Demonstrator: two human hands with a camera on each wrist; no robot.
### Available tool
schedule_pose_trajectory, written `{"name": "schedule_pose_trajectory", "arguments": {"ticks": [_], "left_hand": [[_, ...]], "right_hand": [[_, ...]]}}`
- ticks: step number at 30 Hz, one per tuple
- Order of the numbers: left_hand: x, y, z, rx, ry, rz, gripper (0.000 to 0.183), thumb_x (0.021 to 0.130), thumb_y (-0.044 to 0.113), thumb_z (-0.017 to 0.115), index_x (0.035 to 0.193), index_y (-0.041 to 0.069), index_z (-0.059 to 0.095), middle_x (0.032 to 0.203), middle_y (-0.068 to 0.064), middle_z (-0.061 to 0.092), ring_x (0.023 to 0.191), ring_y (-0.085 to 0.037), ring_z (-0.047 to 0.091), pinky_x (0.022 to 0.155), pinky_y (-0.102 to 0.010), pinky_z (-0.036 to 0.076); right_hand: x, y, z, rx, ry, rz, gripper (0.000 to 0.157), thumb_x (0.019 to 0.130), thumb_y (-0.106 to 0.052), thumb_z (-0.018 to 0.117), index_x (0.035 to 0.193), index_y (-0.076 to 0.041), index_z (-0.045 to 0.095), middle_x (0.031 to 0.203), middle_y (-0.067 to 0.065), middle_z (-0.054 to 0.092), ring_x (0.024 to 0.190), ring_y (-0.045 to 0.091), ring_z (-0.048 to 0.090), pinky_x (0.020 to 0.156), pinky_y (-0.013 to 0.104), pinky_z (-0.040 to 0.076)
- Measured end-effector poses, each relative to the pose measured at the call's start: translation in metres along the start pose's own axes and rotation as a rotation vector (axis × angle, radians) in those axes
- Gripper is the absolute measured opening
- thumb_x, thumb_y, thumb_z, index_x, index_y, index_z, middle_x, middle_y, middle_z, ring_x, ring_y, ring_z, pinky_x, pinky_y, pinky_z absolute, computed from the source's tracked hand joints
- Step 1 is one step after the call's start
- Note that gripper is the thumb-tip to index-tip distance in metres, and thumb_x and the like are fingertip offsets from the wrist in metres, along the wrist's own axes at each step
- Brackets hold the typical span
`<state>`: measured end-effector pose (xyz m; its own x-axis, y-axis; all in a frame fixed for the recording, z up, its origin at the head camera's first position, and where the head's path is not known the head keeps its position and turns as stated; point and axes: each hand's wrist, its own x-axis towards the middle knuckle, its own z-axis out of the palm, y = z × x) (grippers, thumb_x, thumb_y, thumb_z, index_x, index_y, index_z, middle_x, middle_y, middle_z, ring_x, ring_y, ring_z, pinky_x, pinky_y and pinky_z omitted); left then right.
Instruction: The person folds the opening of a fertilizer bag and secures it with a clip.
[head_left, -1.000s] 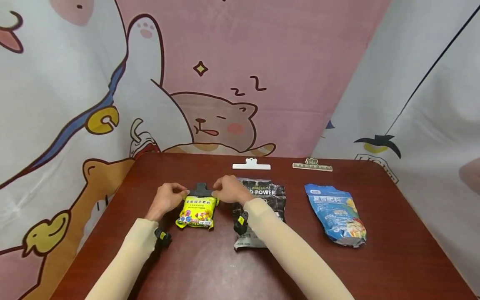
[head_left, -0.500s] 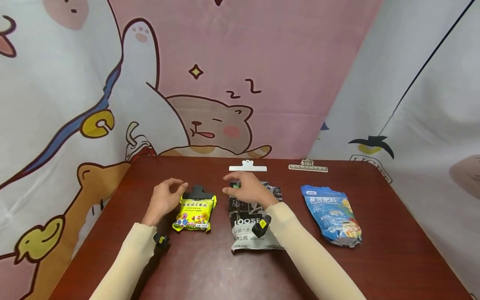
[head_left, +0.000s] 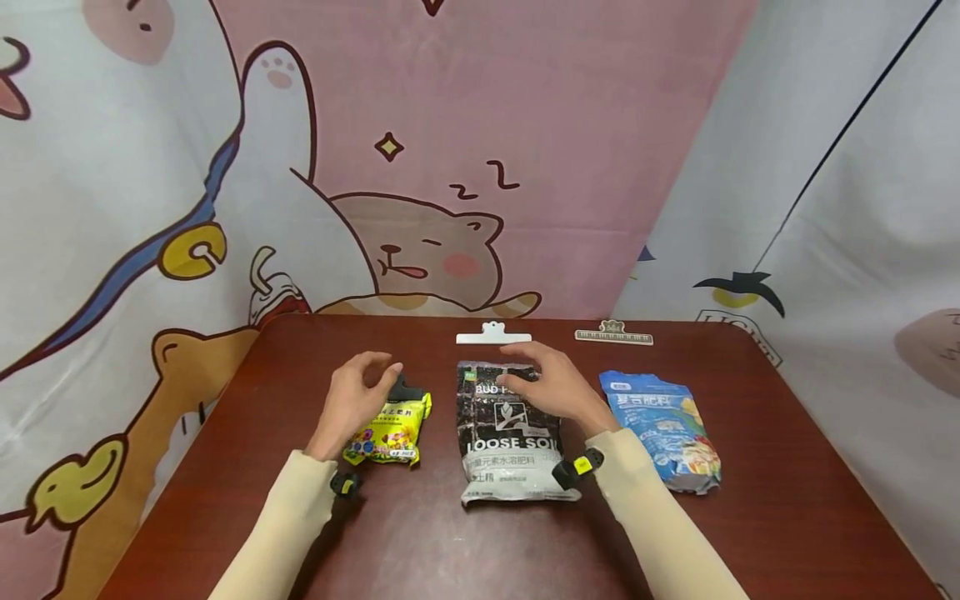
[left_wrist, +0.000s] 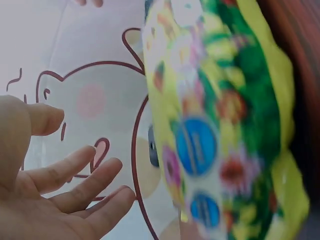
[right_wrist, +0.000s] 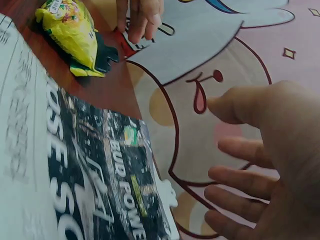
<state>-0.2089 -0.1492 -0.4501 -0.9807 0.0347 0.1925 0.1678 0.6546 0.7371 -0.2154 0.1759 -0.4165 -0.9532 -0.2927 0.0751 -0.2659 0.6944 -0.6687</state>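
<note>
My left hand (head_left: pixel 354 402) hovers over the left edge of a small yellow fertilizer bag (head_left: pixel 393 431), its fingers loosely bent around nothing. A black clip (head_left: pixel 406 389) sits across that bag's top edge, partly hidden by the hand. Above the upper right of a black and white soil bag (head_left: pixel 510 467) is my right hand (head_left: pixel 553 385), fingers spread and holding nothing. In the right wrist view the thumb and fingers (right_wrist: pixel 240 180) are apart, and the soil bag (right_wrist: pixel 95 165) lies beside them. The yellow bag (left_wrist: pixel 215 115) fills much of the left wrist view.
Behind the soil bag lies a white clip (head_left: pixel 493 335), and to its right a patterned metal clip (head_left: pixel 613 335). A blue bag (head_left: pixel 663 433) lies on the right of the brown table (head_left: pixel 780 500). A cartoon-printed cloth (head_left: pixel 570 150) hangs behind the table.
Both hands have let go at the black clip, which stays on the yellow bag. My right hand has moved right over the soil bag; the left has shifted slightly right since half a second ago.
</note>
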Motion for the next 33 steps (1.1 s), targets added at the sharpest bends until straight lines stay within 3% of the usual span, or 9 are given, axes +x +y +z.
{"name": "schedule_pose_trajectory", "arguments": {"ticks": [3,9,16,20,24,33], "left_hand": [[-0.002,0.007,0.007,-0.027,-0.014,0.009,0.043,0.103,0.039,0.062,0.133,0.008,0.064,0.132,-0.014,0.067,0.119,-0.034,0.065,0.097,-0.053,0.054],[-0.004,0.017,0.023,-0.123,-0.060,0.017,0.040,0.103,0.036,0.062,0.134,0.010,0.063,0.131,-0.014,0.067,0.127,-0.035,0.063,0.107,-0.052,0.050],[-0.004,0.028,0.039,-0.248,-0.114,-0.057,0.044,0.103,0.042,0.061,0.139,0.015,0.061,0.133,-0.010,0.068,0.124,-0.029,0.066,0.103,-0.048,0.053],[-0.005,0.034,0.050,-0.266,-0.138,-0.073,0.046,0.104,0.039,0.060,0.142,0.013,0.058,0.134,-0.012,0.067,0.125,-0.031,0.065,0.103,-0.050,0.053],[-0.002,0.040,0.064,-0.271,-0.155,-0.118,0.050,0.104,0.041,0.059,0.142,0.009,0.058,0.130,-0.014,0.069,0.123,-0.032,0.066,0.100,-0.049,0.054],[0.005,0.047,0.088,-0.234,-0.177,-0.271,0.056,0.103,0.045,0.059,0.143,0.007,0.058,0.124,-0.012,0.072,0.110,-0.027,0.070,0.092,-0.046,0.056]], "right_hand": [[-0.008,0.008,-0.006,0.009,0.032,0.051,0.056,0.094,-0.043,0.073,0.145,-0.027,0.057,0.152,0.003,0.055,0.138,0.035,0.054,0.109,0.058,0.045],[-0.018,0.024,-0.011,0.019,0.070,0.120,0.061,0.095,-0.045,0.071,0.149,-0.024,0.053,0.156,0.007,0.050,0.141,0.038,0.050,0.108,0.063,0.043],[-0.026,0.045,-0.016,0.059,0.063,0.208,0.067,0.096,-0.050,0.068,0.154,-0.027,0.044,0.159,0.008,0.047,0.149,0.039,0.039,0.114,0.069,0.034],[-0.028,0.053,-0.016,0.088,0.062,0.239,0.069,0.097,-0.047,0.067,0.157,-0.024,0.041,0.159,0.010,0.046,0.149,0.040,0.038,0.114,0.068,0.033],[-0.029,0.061,-0.013,0.127,0.056,0.284,0.070,0.098,-0.045,0.066,0.157,-0.019,0.039,0.159,0.014,0.045,0.146,0.040,0.043,0.114,0.064,0.037],[-0.023,0.072,-0.003,0.179,0.047,0.360,0.064,0.101,-0.041,0.063,0.152,-0.006,0.045,0.143,0.021,0.059,0.125,0.037,0.063,0.101,0.052,0.052]]}}
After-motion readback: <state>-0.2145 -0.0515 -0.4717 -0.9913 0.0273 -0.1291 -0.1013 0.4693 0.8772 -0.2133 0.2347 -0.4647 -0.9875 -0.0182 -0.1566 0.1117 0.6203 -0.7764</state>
